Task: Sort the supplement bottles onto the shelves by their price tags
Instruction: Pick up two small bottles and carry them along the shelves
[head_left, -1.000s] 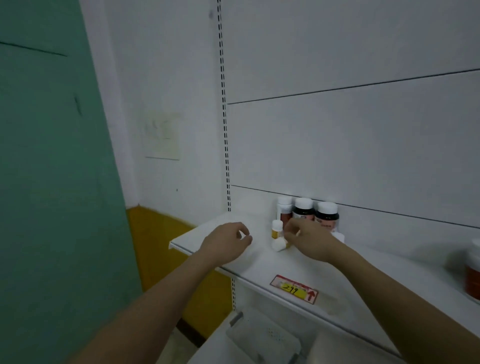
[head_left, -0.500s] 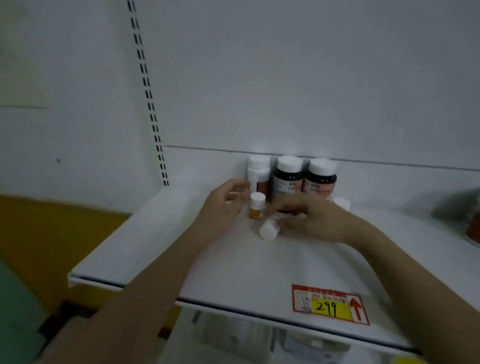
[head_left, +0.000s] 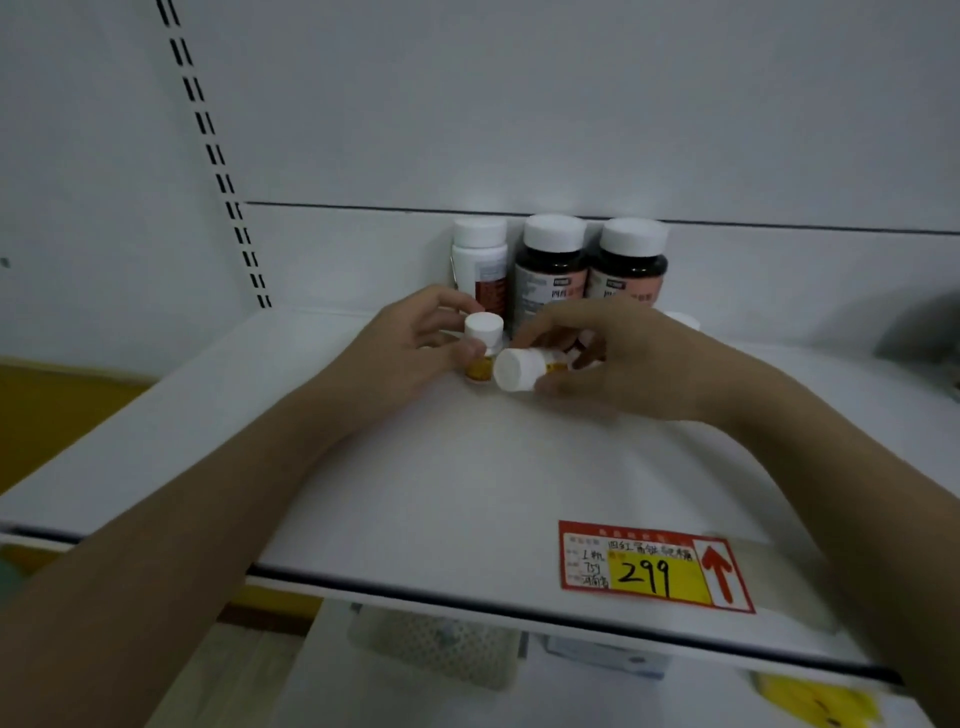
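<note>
Five bottles are showing on the white shelf (head_left: 363, 493). Three are standing upright in a row against the back panel (head_left: 519, 104): one white bottle (head_left: 480, 265) on the left and two dark bottles with white caps, the left dark bottle (head_left: 550, 270) and the right dark bottle (head_left: 631, 260), touching or nearly touching one another. In front of them are two small amber bottles with white caps. The upright small bottle (head_left: 482, 345) is standing just ahead of the white one, and the left hand (head_left: 410, 348) is gripping it, thumb and fingers curled round its sides. The tipped small bottle (head_left: 519, 368) is lying on its side with its cap facing the camera, and the right hand (head_left: 623, 358) is holding it, fingers arched over it and thumb under the cap end. The two small bottles are lying just beside each other, between the two hands.

One price tag (head_left: 654, 566), red with a yellow field reading 299 and a red arrow, is sitting at the shelf's front edge, right of centre. The shelf is offering bare room left of the bottles and across its front half. Something white is peeking out behind the right wrist; what it is cannot be told.

A slotted upright (head_left: 218, 156) is running down the wall at the shelf's left. A lower shelf (head_left: 415, 691) is showing beneath, holding blurred packets, and a yellow wall band (head_left: 52, 405) is lying at lower left.
</note>
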